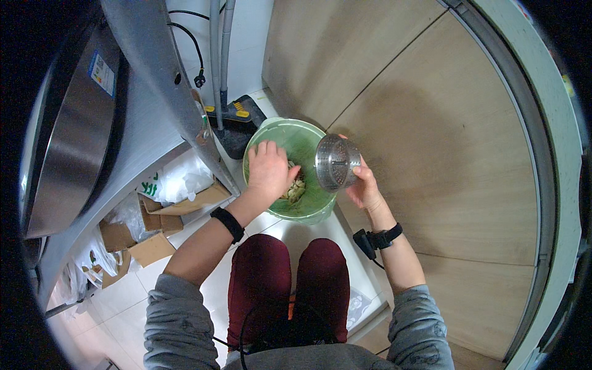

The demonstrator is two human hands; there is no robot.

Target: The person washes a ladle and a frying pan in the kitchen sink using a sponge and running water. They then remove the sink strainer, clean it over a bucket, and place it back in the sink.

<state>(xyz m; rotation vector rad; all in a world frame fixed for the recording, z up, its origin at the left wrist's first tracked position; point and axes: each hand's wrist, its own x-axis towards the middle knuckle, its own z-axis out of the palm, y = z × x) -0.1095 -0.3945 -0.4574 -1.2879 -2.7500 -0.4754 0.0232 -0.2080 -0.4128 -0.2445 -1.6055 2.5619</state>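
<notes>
Before me stands a round waste bin [273, 121] lined with a translucent green plastic bag [309, 209]. Pale food scraps [294, 190] lie at its bottom, partly covered by my left hand. A perforated stainless-steel sink strainer basket [336, 163] is tilted over the bin's right side, its open side facing left. My right hand [365, 187] grips this basket from the right, thumb on its near edge. Over the bin's left half hovers my left hand [269, 171], back up and thumb spread from the fingers. Nothing shows in it, though its palm is hidden.
Wooden cabinet doors [430, 152] rise close on the right, under a pale countertop [562, 194]. At left, a metal shelf [152, 106] overhangs cardboard boxes [152, 249] holding plastic bags [187, 178]. A black dustpan [236, 136] and grey pipes [226, 51] stand behind the bin.
</notes>
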